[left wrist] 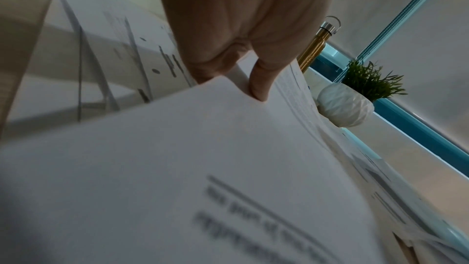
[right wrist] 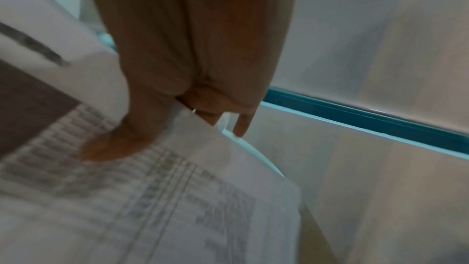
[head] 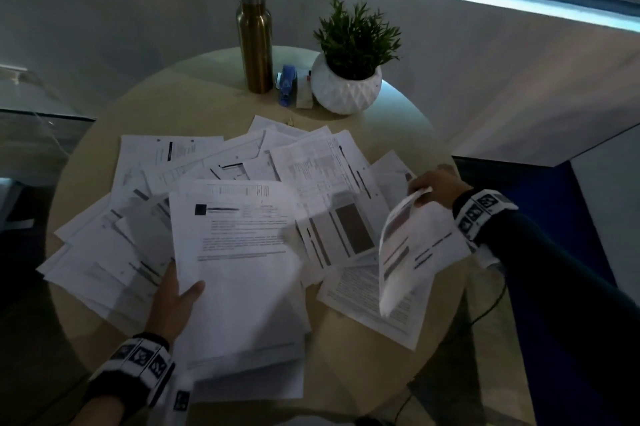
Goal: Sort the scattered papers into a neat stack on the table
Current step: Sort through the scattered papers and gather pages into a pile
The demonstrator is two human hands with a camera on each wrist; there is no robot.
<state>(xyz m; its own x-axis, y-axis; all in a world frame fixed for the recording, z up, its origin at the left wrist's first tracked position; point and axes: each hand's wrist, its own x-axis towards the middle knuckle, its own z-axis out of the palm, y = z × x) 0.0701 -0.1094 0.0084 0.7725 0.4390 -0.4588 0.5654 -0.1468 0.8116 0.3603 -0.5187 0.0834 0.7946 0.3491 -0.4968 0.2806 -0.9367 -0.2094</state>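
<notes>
Many printed white papers [head: 214,166] lie scattered across the round beige table [head: 374,353]. My left hand [head: 176,301] grips a gathered stack of sheets [head: 239,273] by its left edge, thumb on top, fingers underneath; the left wrist view shows the same stack [left wrist: 177,148] pinched by that hand [left wrist: 243,61]. My right hand [head: 436,183] pinches the top corner of a curled sheet [head: 415,245] lifted off the table at the right. The right wrist view shows this hand [right wrist: 162,119] with its thumb on the printed sheet [right wrist: 157,198].
A gold metal bottle [head: 254,38], a blue stapler [head: 287,84] and a potted plant in a white pot [head: 346,79] stand at the table's far side. A grey wall rises behind. The table's front edge shows bare wood right of the stack.
</notes>
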